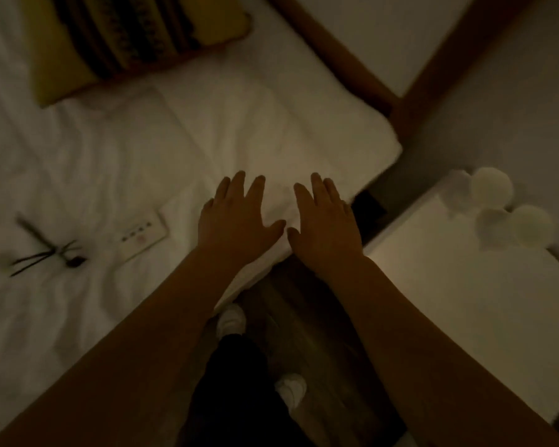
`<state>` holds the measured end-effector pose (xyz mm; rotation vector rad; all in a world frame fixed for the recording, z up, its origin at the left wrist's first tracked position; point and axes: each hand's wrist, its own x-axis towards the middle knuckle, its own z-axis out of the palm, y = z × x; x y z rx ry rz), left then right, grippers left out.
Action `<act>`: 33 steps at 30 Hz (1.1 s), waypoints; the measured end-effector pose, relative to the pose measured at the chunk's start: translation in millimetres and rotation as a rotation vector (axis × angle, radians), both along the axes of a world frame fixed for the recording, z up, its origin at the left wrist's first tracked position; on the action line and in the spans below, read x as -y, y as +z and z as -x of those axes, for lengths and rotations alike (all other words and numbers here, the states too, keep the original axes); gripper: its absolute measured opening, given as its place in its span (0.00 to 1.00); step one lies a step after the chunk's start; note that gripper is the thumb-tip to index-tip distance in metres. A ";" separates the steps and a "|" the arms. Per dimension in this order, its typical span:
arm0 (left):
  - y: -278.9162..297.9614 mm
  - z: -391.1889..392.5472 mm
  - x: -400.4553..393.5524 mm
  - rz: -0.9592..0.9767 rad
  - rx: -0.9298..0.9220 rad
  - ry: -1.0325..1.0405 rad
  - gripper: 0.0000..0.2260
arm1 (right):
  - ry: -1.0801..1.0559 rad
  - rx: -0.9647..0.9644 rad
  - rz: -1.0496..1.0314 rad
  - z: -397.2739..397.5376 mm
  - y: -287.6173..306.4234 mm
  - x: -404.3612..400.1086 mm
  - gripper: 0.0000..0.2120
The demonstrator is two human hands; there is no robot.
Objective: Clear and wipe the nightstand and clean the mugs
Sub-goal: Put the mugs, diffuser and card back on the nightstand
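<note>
Two hands out over the bed edge, palms down, side by side, thumbs nearly meeting: left hand [236,217] and right hand [325,217], fingers of both straight and slightly spread, holding nothing. Whether touching the white pillow [271,133] under them or just above it, cannot tell. One nightstand [465,285] at right, white-topped, apart from the bed [62,188] across a strip of wood floor. Two pale round shapes on its far corner, likely mugs [510,208], too blurred to be sure. On the sheet at left: one white remote [141,235], one dark tangle of thin stems [46,253], blurred. One yellow patterned cushion [126,37] at the head. Two white shoes [231,319] below.
</note>
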<state>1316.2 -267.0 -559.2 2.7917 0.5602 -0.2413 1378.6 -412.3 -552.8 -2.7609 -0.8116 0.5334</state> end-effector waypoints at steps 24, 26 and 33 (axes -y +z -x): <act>-85.3 237.6 -227.6 0.153 -0.167 0.786 0.20 | 0.557 -0.040 0.130 102.3 -68.7 -292.1 0.23; -92.8 236.4 -240.5 0.172 -0.043 0.754 0.24 | 0.619 -0.036 0.215 103.4 -72.6 -300.3 0.25; -107.3 217.3 -266.7 0.347 0.219 0.663 0.23 | 0.711 -0.100 0.410 95.2 -86.9 -308.5 0.38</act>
